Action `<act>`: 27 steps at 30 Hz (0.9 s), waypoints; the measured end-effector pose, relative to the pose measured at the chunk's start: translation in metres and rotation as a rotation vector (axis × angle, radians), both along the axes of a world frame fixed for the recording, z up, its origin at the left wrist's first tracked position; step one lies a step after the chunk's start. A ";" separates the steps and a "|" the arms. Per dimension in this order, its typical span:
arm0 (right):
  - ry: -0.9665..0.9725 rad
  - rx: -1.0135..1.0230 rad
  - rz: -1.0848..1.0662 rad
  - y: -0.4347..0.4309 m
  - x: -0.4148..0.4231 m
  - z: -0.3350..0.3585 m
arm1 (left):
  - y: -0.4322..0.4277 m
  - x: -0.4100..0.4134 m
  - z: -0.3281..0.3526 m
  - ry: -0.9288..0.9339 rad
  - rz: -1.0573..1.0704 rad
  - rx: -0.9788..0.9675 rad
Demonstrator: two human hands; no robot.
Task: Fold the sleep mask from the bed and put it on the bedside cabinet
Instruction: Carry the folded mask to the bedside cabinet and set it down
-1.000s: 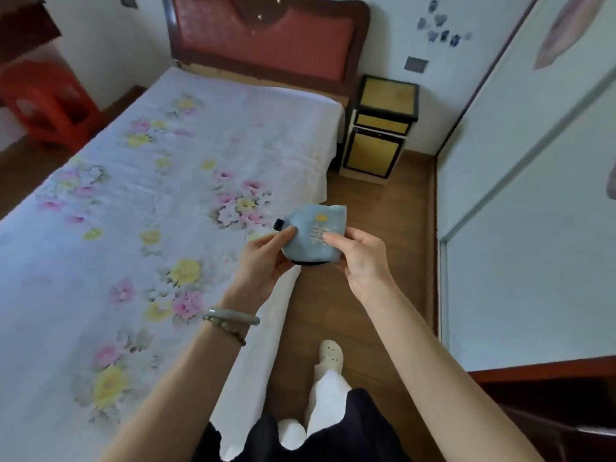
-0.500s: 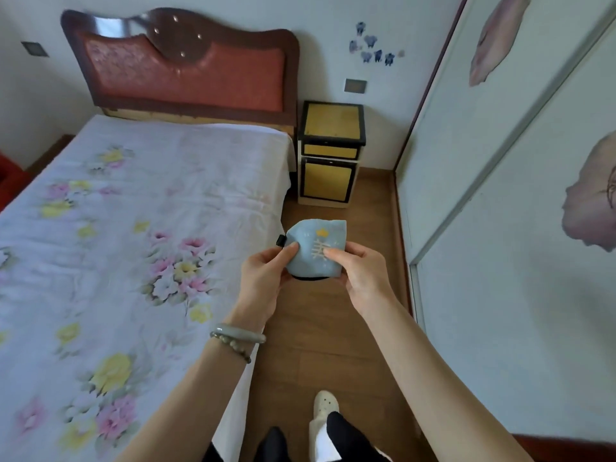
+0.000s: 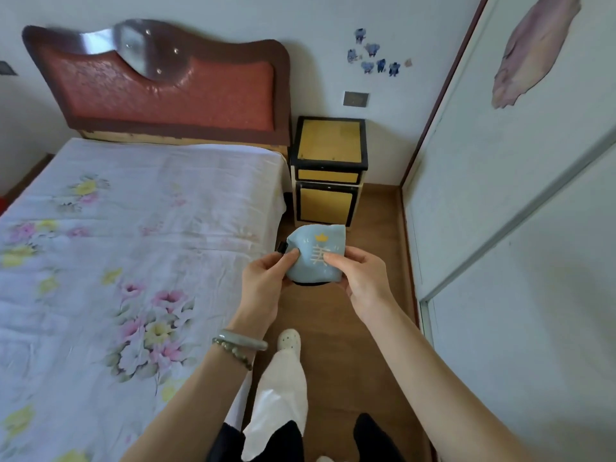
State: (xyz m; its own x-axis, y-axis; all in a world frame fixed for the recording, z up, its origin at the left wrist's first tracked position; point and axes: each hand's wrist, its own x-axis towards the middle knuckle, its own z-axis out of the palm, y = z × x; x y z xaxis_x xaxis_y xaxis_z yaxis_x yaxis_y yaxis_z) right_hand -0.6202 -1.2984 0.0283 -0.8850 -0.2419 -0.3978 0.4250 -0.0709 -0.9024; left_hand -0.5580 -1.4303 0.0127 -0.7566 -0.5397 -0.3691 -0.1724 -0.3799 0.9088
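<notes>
A light blue sleep mask (image 3: 315, 256), folded in half with a small yellow crown and pale lettering on it, is held in the air over the wooden floor. My left hand (image 3: 265, 283) pinches its left edge near the black strap buckle, and my right hand (image 3: 361, 278) grips its right edge with the thumb on top. The bedside cabinet (image 3: 328, 170), yellow with black trim, stands just beyond the mask, beside the bed (image 3: 133, 248). Its flat top is bare.
The bed with a floral sheet fills the left, with a red padded headboard (image 3: 160, 91) behind it. White sliding wardrobe doors (image 3: 516, 211) line the right. A narrow strip of wooden floor (image 3: 346, 345) runs between them, with my legs and a white slipper below.
The view has advanced toward the cabinet, which now looks larger and closer. Both hands keep the same grip on the folded mask. My leg has stepped forward.
</notes>
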 end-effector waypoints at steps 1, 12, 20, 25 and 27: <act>0.001 -0.009 -0.009 -0.008 -0.018 -0.001 | -0.009 -0.019 -0.001 0.003 -0.012 -0.003; -0.010 -0.045 -0.136 -0.105 -0.208 0.009 | -0.112 -0.226 0.009 0.047 -0.148 0.023; -0.033 -0.022 -0.157 -0.129 -0.311 0.001 | -0.138 -0.329 0.002 0.036 -0.174 0.074; -0.051 0.023 -0.142 -0.148 -0.387 -0.013 | -0.155 -0.401 -0.011 0.008 -0.156 0.084; -0.049 0.027 -0.123 -0.155 -0.425 -0.016 | -0.161 -0.436 -0.016 0.000 -0.141 0.098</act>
